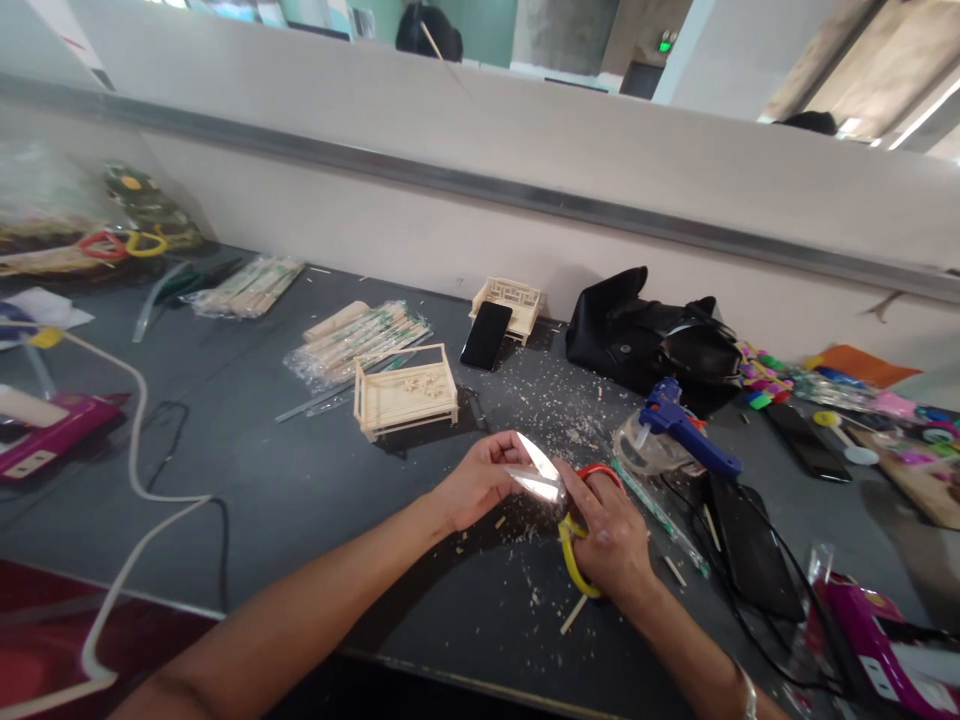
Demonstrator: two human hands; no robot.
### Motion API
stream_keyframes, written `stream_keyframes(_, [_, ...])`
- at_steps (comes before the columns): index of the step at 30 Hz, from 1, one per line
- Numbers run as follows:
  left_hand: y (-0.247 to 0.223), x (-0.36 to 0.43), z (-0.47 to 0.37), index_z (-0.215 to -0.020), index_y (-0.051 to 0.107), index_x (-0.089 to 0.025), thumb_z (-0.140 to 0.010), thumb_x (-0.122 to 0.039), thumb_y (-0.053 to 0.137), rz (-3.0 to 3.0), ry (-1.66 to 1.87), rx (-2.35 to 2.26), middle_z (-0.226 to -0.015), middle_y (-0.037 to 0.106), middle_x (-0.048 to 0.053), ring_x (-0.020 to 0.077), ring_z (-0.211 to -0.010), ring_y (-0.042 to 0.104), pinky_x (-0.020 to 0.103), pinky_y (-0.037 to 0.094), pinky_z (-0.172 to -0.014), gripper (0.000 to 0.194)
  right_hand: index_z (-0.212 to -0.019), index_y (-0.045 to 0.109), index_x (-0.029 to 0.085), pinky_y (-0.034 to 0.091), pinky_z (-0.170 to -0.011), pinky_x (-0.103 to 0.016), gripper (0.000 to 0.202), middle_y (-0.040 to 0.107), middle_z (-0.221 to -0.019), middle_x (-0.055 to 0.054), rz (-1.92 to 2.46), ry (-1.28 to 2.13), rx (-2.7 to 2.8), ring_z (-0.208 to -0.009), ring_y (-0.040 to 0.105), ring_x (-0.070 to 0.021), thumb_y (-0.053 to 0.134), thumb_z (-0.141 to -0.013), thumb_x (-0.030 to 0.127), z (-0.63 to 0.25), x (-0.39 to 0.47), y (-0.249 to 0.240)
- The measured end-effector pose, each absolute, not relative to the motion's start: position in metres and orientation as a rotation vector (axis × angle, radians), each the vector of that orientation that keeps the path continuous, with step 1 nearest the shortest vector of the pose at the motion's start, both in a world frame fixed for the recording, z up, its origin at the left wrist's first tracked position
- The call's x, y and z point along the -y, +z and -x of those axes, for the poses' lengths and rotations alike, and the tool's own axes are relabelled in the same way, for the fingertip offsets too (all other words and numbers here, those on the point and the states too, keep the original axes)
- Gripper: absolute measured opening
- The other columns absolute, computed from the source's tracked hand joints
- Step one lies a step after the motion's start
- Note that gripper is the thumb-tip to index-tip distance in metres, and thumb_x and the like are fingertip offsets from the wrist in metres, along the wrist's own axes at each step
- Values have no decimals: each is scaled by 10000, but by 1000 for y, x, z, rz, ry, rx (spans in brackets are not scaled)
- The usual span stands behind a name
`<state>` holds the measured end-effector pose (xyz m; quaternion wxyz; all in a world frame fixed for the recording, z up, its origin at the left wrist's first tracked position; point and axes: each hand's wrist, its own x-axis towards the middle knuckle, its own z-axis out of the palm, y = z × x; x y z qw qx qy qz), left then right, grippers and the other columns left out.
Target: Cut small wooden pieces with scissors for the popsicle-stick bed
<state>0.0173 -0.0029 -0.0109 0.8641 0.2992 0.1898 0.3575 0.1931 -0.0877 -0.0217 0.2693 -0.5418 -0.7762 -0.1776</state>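
My right hand (613,538) is closed around the red and yellow handles of a pair of scissors (547,488). Their shiny blades are spread apart and point left at my other hand. My left hand (480,480) has its fingers pinched together right at the blade tips; whatever they hold is too small or hidden to name. Beyond the hands stands a small model frame of thin wooden sticks (405,395), with tiny bits lying on its slatted surface. Wood crumbs and short stick pieces lie scattered on the dark table (300,510) around the scissors.
Behind are a phone (486,335) leaning on a small wooden model bench (525,300), bagged sticks (375,335) and a black bag (645,330). A blue glue gun (686,425) rests on a clear container at right. A white cable (139,400) crosses the left side.
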Motion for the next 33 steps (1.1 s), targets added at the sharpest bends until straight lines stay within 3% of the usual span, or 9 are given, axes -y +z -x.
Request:
stream_keyframes(13, [-13, 1, -16, -750, 659, -128, -560, -239, 919, -681, 728, -309, -712, 730, 39, 155, -630, 680, 256, 549, -629, 341, -1326, 592, 222, 447, -496, -218, 637, 625, -696, 1, 1454, -484, 2094, -567, 568, -144, 476, -723, 53, -199, 89, -25])
stream_keyframes(22, [-13, 2, -16, -845, 704, -132, -657, -179, 856, -680, 743, -299, -721, 709, 6, 129, -654, 700, 281, 585, -755, 246, -1154, 654, 185, 568, -617, -300, 341, 715, -795, -45, 1514, -304, 1769, -676, 674, -193, 498, -851, 183, -211, 80, -33])
stream_keyframes(29, [-10, -1, -14, -763, 665, -133, -646, -151, 845, -627, 798, -364, -792, 706, 20, 134, -654, 695, 288, 599, -714, 216, -1160, 670, 180, 594, -737, -358, 347, 747, -912, -78, 1520, -182, 1791, -796, 703, -223, 516, -852, 214, -215, 80, -36])
stream_keyframes(33, [-11, -1, -14, -750, 647, -131, -633, -156, 855, -601, 790, -392, -731, 680, 5, 134, -632, 688, 279, 595, -683, 240, -1175, 662, 177, 601, -716, -341, 353, 751, -919, -79, 1469, -167, 1838, -799, 714, -217, 518, -854, 192, -214, 80, -35])
